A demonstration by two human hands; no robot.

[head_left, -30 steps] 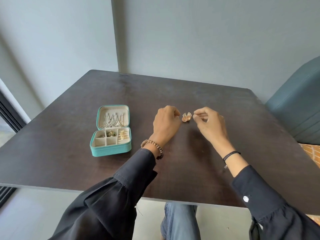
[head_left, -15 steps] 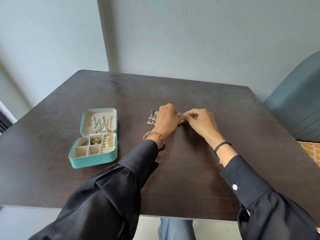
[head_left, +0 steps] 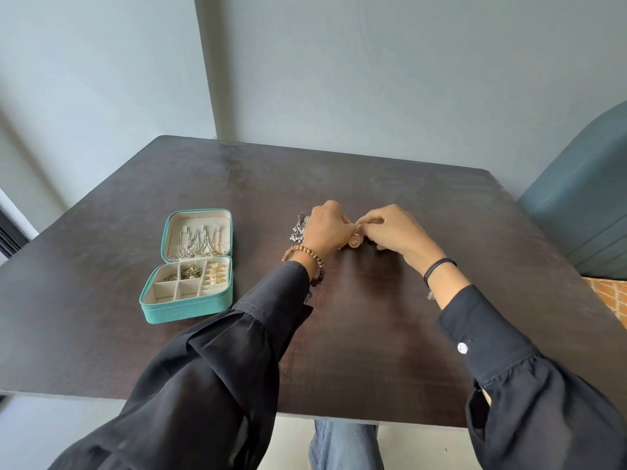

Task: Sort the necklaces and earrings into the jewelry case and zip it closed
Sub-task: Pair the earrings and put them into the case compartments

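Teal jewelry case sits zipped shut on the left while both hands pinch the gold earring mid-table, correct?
No. The head view shows the teal jewelry case lying open, lid back. The left hand and right hand do pinch the gold earring mid-table.

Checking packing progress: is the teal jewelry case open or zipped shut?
Open. The jewelry case has its lid folded back, showing hung necklaces and the divided tray.

Teal jewelry case [head_left: 188,308], cream lining; dark brown table [head_left: 373,351]; gold earring [head_left: 355,239].
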